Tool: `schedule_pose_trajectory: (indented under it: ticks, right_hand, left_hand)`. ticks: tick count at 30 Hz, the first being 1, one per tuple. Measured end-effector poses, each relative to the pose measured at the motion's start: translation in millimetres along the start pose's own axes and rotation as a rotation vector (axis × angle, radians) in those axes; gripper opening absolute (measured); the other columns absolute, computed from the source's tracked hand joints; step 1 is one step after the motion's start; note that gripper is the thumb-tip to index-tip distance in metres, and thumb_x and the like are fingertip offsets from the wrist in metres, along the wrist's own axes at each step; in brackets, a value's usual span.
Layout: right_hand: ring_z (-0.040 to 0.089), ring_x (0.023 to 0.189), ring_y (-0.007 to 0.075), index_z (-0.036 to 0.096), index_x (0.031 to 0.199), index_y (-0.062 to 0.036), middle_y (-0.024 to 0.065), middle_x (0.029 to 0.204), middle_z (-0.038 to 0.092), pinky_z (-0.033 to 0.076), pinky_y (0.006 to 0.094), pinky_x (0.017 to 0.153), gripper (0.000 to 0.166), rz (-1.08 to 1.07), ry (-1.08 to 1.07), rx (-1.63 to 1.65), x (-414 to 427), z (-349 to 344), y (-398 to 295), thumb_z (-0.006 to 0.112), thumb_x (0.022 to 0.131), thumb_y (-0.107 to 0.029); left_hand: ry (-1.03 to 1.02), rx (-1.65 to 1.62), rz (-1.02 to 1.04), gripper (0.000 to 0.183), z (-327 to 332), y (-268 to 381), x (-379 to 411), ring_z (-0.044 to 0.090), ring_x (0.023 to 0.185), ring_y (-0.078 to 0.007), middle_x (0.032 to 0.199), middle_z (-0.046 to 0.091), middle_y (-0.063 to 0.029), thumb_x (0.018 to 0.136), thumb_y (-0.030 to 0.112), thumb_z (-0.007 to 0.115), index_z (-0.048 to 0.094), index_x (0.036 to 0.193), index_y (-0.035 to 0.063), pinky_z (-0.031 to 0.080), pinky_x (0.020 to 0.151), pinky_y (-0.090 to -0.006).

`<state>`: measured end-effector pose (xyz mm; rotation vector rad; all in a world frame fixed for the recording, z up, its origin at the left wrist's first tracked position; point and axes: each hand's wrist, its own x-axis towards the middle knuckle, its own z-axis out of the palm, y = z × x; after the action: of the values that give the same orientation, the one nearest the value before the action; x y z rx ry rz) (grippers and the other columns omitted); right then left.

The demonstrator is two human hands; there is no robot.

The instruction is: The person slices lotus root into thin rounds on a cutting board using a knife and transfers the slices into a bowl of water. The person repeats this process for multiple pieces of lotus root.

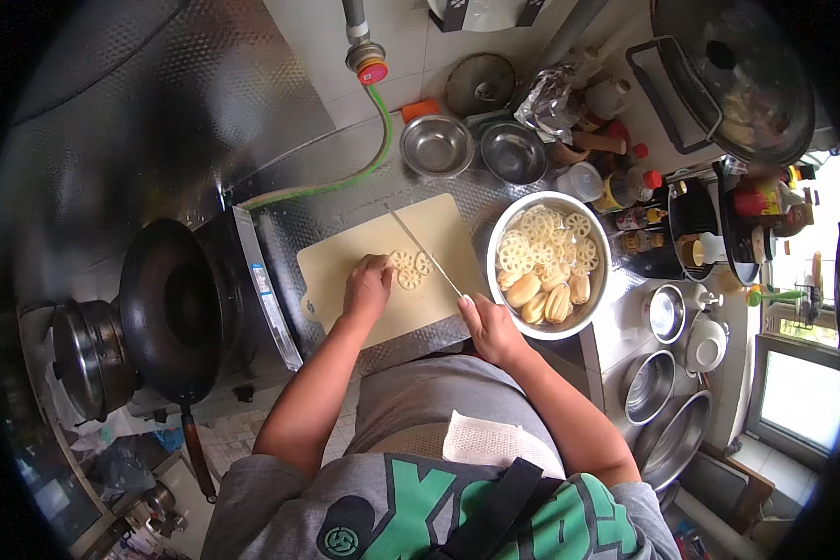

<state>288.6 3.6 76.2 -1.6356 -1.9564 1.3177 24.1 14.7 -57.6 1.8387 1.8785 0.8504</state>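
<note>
My right hand (493, 327) grips the handle of a kitchen knife (420, 245), whose blade is seen nearly edge-on and slants away to the upper left over a cream cutting board (448, 217). Several lotus root slices (410, 271) lie on the board, just left of the blade. Curled fingers of my left hand (369, 283) touch the left side of these slices; what is under the fingers is hidden. To the right of the board, a metal basin (492, 280) holds lotus root slices (539, 238) and peeled lotus root pieces (532, 297) in liquid.
Two metal bowls (437, 145) stand behind the board. Bottles (623, 192) and jars crowd the back right corner. A black wok (171, 304) sits at the left, beyond an upright panel (269, 294). More metal basins (649, 387) line the right. A green hose (381, 150) crosses the counter's back.
</note>
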Motion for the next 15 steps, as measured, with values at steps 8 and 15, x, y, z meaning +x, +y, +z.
schedule_pose_trajectory:
  ticks: [8,15]
  right_hand:
    - [0.064,0.083,0.0541,0.059,0.093,0.0029,0.0324,0.078,0.063,0.050,0.0560,0.071,0.044,0.027,0.139,-0.016,-25,-6,15,0.053,0.111,-0.037]
    - [0.065,0.083,0.0532,0.058,0.093,0.0018,0.0313,0.078,0.064,0.050,0.0563,0.071,0.042,0.057,0.189,0.027,-41,-14,15,0.055,0.110,-0.036]
  left_hand:
    - [-0.146,-0.343,-0.304,0.018,24,-12,9,0.069,0.071,-0.0189,0.081,0.072,-0.0097,0.090,0.009,0.079,0.071,0.104,0.0016,0.056,0.070,-0.0328]
    - [-0.217,0.091,-0.092,0.052,11,22,25,0.062,0.116,-0.0335,0.122,0.063,-0.0179,0.082,0.015,0.085,0.063,0.127,0.0022,0.053,0.099,-0.0429]
